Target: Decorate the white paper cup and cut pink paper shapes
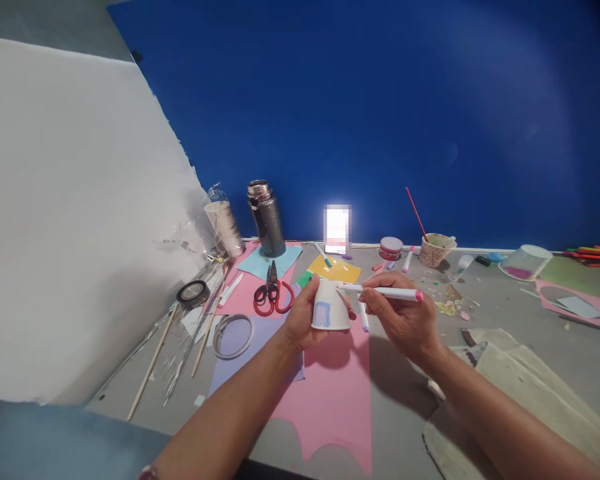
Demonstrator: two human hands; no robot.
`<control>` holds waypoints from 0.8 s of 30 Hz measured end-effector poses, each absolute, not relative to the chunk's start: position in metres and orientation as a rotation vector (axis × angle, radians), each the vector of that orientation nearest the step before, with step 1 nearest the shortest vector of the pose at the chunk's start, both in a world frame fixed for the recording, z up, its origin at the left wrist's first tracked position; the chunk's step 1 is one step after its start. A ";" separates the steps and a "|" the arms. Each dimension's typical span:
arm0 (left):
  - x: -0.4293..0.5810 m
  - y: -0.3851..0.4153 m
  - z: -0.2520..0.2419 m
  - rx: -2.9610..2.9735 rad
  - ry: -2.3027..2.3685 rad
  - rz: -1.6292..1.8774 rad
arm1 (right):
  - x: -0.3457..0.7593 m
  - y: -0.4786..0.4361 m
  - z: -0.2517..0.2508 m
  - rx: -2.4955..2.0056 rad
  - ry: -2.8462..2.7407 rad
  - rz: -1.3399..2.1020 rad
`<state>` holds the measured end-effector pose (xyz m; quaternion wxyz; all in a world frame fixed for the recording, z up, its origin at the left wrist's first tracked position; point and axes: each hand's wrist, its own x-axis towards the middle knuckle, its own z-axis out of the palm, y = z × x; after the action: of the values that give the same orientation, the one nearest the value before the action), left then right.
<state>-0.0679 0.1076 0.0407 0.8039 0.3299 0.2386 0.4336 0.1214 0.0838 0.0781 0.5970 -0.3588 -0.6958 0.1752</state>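
My left hand (300, 317) is wrapped round a white paper cup (337, 310), held upside down with its wide rim at the bottom. A patch of blue and purple colouring shows on the cup's lower left side. My right hand (403, 317) pinches a white marker with a pink end (395, 293). The marker's tip meets or nearly meets the cup's upper right side; I cannot tell which. Pink paper (337, 400) with a cut-out edge and purple paper (260, 367) lie beneath my hands. Red-handled scissors (273, 293) rest left of the cup.
Behind stand a dark steel flask (269, 227) and a stack of paper cups (225, 230). Tape rolls (233, 336) and wooden sticks (153, 363) lie at left. At right are a patterned cup with a red stick (436, 252), paper scraps (450, 303) and a pale cloth (520, 393).
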 end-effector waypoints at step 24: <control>-0.068 0.109 0.036 0.714 0.448 0.909 | 0.122 0.087 0.072 -0.803 -1.610 0.396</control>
<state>-0.0681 0.1091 0.0365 0.8139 0.3345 0.2101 0.4261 0.1224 0.0865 0.0725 0.6050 -0.3470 -0.6959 0.1712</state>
